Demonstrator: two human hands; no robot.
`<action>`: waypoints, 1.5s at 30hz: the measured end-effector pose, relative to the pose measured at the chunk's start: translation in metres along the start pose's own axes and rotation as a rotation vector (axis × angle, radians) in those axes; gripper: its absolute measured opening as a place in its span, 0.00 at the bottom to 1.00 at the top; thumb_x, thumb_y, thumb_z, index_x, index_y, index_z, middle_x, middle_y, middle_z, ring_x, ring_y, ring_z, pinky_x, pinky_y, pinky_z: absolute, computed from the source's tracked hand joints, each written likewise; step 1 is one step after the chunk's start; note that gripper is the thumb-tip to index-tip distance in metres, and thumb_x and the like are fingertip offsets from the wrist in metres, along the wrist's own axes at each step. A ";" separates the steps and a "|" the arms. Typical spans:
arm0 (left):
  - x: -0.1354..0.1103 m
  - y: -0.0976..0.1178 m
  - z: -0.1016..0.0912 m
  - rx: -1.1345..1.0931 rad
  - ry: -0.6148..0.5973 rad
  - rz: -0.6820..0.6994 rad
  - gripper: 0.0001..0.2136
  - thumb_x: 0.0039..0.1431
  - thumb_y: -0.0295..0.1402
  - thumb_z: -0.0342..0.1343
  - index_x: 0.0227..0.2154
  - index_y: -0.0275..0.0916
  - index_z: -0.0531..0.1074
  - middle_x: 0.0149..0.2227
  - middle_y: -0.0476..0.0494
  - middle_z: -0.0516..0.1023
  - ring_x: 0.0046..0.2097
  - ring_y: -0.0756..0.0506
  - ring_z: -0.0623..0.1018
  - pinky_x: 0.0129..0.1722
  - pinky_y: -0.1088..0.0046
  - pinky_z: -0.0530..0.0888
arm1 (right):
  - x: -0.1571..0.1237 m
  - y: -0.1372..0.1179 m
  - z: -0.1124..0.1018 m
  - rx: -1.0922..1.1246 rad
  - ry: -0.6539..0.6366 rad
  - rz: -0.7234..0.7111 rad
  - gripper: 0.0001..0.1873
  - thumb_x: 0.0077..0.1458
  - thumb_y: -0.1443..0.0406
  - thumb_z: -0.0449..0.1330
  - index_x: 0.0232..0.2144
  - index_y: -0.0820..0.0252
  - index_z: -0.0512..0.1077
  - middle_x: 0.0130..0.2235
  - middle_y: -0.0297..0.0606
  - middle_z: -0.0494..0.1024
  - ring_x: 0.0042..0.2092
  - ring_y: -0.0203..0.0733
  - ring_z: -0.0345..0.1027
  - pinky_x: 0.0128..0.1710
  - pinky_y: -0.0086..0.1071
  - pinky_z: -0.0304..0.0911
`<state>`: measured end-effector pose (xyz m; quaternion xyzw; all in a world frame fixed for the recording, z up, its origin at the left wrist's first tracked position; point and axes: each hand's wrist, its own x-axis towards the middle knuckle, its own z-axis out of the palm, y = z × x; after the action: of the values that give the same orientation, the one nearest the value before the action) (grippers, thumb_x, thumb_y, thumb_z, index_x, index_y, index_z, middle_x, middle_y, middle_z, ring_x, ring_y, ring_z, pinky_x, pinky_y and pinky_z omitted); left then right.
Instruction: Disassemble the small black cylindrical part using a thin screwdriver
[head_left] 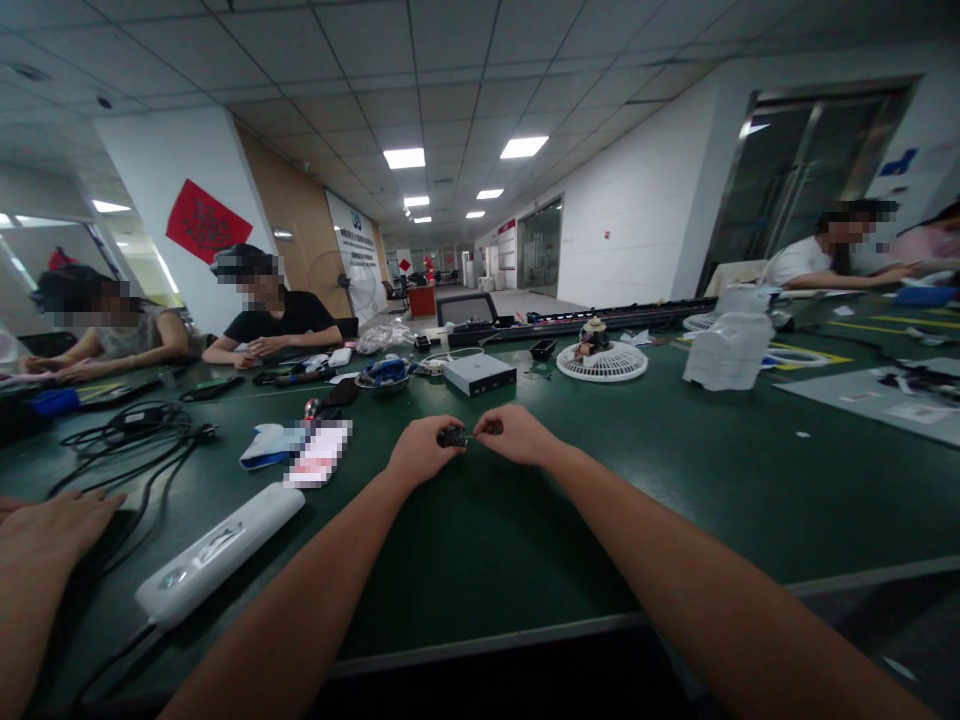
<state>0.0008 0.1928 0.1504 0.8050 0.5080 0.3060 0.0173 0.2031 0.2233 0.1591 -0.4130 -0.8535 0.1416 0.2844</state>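
Both my arms stretch forward over a dark green table [675, 480]. My left hand [420, 452] is closed round a small black part [452, 436]. My right hand [514, 435] pinches a thin piece that sticks out of the same part, the fingers pressed together. The two hands almost touch, a little above the table top. What the small part is I cannot make out.
A white power strip [217, 552] with black cables [127, 440] lies at my left, near another person's hand [52, 525]. A grey box [480, 373], a white fan grille [602, 361] and a white fan body [729, 348] stand farther back. People sit at the left and far right.
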 end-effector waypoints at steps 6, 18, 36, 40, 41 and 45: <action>0.001 0.000 0.001 0.050 0.016 0.040 0.15 0.49 0.32 0.65 0.42 0.44 0.77 0.40 0.47 0.80 0.42 0.43 0.78 0.44 0.67 0.73 | 0.001 0.002 0.003 0.025 -0.016 0.075 0.08 0.49 0.68 0.61 0.31 0.59 0.80 0.31 0.37 0.81 0.34 0.40 0.74 0.34 0.29 0.64; 0.002 -0.004 0.001 0.123 0.002 -0.012 0.15 0.50 0.32 0.64 0.43 0.45 0.77 0.41 0.46 0.79 0.43 0.42 0.77 0.45 0.67 0.72 | -0.002 -0.003 -0.003 -0.220 -0.111 0.255 0.10 0.49 0.58 0.62 0.30 0.56 0.79 0.32 0.40 0.80 0.35 0.45 0.72 0.31 0.32 0.62; 0.002 -0.006 0.002 0.092 0.005 -0.092 0.14 0.50 0.33 0.64 0.42 0.45 0.76 0.40 0.46 0.80 0.42 0.42 0.78 0.41 0.69 0.73 | 0.005 0.002 0.009 -0.012 0.025 0.196 0.09 0.51 0.62 0.61 0.30 0.60 0.79 0.29 0.39 0.79 0.32 0.40 0.71 0.30 0.28 0.59; 0.001 -0.003 0.003 0.066 0.013 -0.057 0.14 0.49 0.34 0.65 0.41 0.45 0.77 0.40 0.46 0.81 0.42 0.42 0.79 0.41 0.68 0.73 | 0.005 0.002 0.011 0.174 0.050 0.139 0.11 0.56 0.65 0.56 0.36 0.62 0.78 0.30 0.36 0.79 0.29 0.36 0.69 0.29 0.27 0.59; 0.001 -0.003 0.003 0.056 0.017 -0.045 0.14 0.49 0.34 0.65 0.41 0.45 0.77 0.40 0.46 0.81 0.42 0.42 0.79 0.41 0.68 0.73 | 0.005 0.002 0.011 0.202 0.032 0.130 0.12 0.57 0.65 0.56 0.37 0.62 0.78 0.29 0.35 0.79 0.27 0.35 0.68 0.28 0.27 0.59; 0.001 -0.001 0.005 0.011 0.038 -0.007 0.15 0.50 0.38 0.65 0.42 0.45 0.76 0.38 0.47 0.81 0.40 0.43 0.79 0.40 0.70 0.74 | 0.007 0.004 0.014 0.247 0.017 0.125 0.12 0.57 0.65 0.58 0.40 0.60 0.79 0.27 0.33 0.78 0.25 0.33 0.65 0.28 0.27 0.59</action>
<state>0.0029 0.1956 0.1466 0.7973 0.5128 0.3182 0.0042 0.1938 0.2309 0.1481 -0.4283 -0.7998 0.2594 0.3310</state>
